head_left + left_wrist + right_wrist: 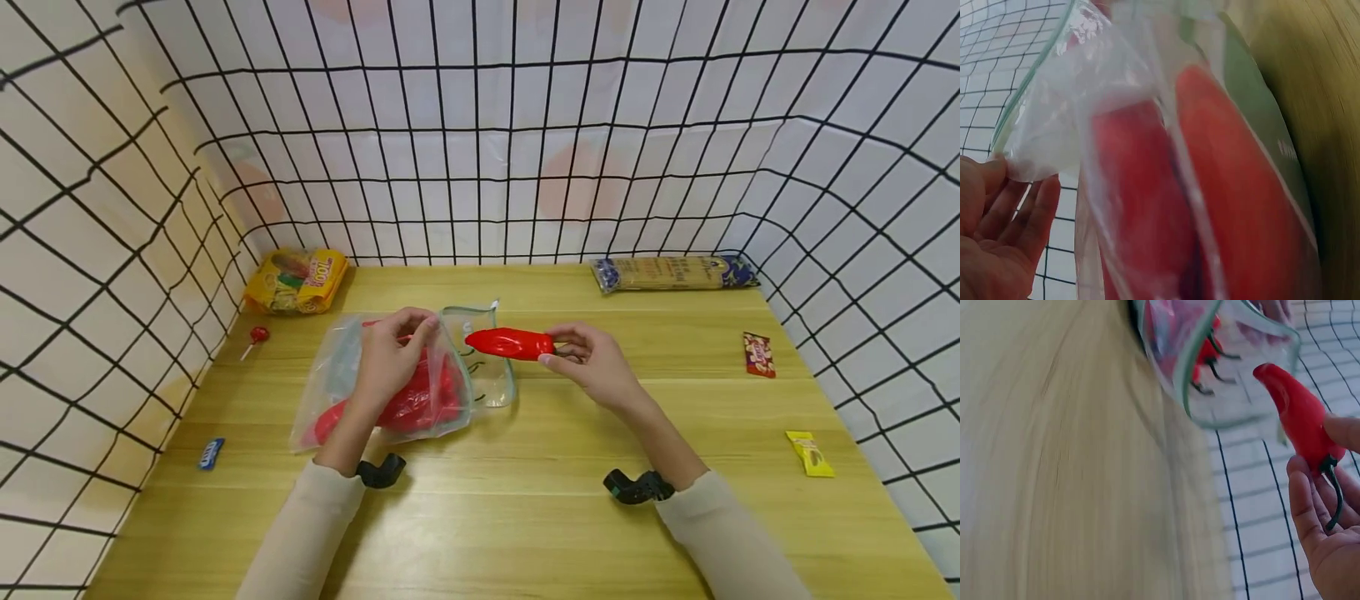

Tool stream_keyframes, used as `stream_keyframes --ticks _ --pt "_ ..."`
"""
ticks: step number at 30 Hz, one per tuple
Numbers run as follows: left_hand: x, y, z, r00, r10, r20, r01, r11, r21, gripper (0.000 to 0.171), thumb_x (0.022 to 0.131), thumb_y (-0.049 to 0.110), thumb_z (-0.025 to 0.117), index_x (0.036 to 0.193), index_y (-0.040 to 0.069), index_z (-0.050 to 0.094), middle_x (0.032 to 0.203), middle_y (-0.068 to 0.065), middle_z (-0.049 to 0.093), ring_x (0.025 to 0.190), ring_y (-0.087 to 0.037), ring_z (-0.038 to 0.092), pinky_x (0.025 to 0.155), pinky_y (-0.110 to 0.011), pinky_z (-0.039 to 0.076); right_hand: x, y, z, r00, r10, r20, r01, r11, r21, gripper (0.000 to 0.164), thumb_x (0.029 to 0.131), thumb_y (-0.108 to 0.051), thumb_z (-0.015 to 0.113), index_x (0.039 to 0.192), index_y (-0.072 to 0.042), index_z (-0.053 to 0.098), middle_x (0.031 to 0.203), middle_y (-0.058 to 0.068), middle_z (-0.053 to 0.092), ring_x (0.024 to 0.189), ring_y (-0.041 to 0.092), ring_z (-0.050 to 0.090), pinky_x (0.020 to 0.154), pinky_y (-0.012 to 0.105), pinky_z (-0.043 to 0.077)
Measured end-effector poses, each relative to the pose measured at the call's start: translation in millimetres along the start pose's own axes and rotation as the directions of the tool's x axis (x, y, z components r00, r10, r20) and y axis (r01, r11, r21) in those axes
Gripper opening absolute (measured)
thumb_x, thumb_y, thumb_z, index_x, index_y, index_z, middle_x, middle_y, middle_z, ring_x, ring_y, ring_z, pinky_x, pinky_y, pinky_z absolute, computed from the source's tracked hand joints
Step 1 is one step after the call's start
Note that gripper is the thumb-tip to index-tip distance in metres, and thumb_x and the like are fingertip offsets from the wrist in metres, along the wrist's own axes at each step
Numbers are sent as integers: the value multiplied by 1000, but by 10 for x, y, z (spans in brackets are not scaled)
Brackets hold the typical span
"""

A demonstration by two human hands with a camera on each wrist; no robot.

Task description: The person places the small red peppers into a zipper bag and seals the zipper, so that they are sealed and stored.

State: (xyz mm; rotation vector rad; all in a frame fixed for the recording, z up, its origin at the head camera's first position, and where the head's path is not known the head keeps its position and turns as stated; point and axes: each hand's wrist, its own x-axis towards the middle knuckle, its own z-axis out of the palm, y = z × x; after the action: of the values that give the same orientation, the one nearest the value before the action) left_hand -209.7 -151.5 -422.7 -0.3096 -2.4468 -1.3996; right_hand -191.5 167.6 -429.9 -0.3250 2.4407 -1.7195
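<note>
A clear zip bag (341, 342) with a green-edged mouth lies on the table, its opening toward the right. Several red chili peppers (431, 392) with dark stems are inside it. My left hand (393, 354) pinches the bag's upper edge near the mouth; the left wrist view shows thumb and fingers (1038, 209) on the clear plastic. Just outside the opening, one red chili pepper (510, 342) is held level by my right hand (596, 362), its tip pointing at the bag. In the right wrist view, thumb and fingertips grip this pepper (1300, 419) near its green stem.
A yellow snack pack (296, 282) sits back left, with a red lollipop (258, 335) and a blue candy (212, 453) along that side. Back right lies a long noodle packet (675, 273). A red packet (759, 354) and yellow packet (810, 454) lie right. Black wire grid (510, 131) encloses the table.
</note>
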Motion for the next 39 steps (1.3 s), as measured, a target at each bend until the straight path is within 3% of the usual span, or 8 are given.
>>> stream_keyframes --ticks 7,10,14,18,25,29,34,39 --pt "-5 11 20 995 -64 76 71 994 -89 33 92 51 59 104 22 68 99 5 73 92 -11 67 89 -39 56 230 -69 340 998 -15 62 11 998 65 41 88 -26 73 125 -15 61 125 7 62 107 24 64 86 37 57" --pt "-31 174 -27 991 -84 105 97 987 -125 29 95 43 59 106 17 67 102 0 73 96 -15 68 92 -41 54 245 -220 430 996 -6 87 -2 995 97 38 89 -19 71 125 -10 61 125 11 61 107 28 64 90 44 55" --pt "-68 410 -89 984 -99 146 122 979 -162 21 97 27 60 107 8 66 104 -8 74 98 -19 69 93 -41 54 322 -284 601 997 -4 75 -4 994 111 39 89 -16 71 124 -5 60 125 12 63 109 30 62 93 46 52" --pt "-71 414 -73 983 -98 154 129 970 -205 21 97 24 60 106 6 65 104 -10 74 97 -19 70 88 -34 56 404 -195 743 998 -10 57 2 991 134 43 88 -20 73 126 -9 58 126 9 62 105 27 64 91 40 54" --pt "-69 316 -19 978 -125 169 171 942 -289 23 98 22 59 109 3 64 104 -12 74 97 -18 68 82 -25 56 274 -121 638 1000 26 6 -26 988 152 40 93 -24 67 131 -19 53 137 9 52 105 26 67 90 46 54" --pt "-62 279 4 973 -143 181 195 928 -317 24 98 22 58 109 2 63 104 -12 74 97 -19 69 81 -24 56 188 -37 535 999 32 12 -33 988 148 36 100 -21 55 134 -10 50 137 16 50 109 34 64 93 50 52" --pt "-61 267 12 967 -159 197 217 922 -322 25 98 22 58 110 1 63 105 -13 73 98 -19 70 82 -24 56 97 57 479 993 50 111 -69 982 173 41 104 -17 46 140 2 42 135 22 52 116 38 59 98 47 50" --pt "-76 310 11 975 -146 168 189 940 -284 23 98 23 59 108 3 64 102 -11 74 96 -18 69 85 -25 55 -3 28 474 992 13 124 -41 973 227 42 104 -18 45 141 2 40 136 25 52 122 39 56 102 49 46"
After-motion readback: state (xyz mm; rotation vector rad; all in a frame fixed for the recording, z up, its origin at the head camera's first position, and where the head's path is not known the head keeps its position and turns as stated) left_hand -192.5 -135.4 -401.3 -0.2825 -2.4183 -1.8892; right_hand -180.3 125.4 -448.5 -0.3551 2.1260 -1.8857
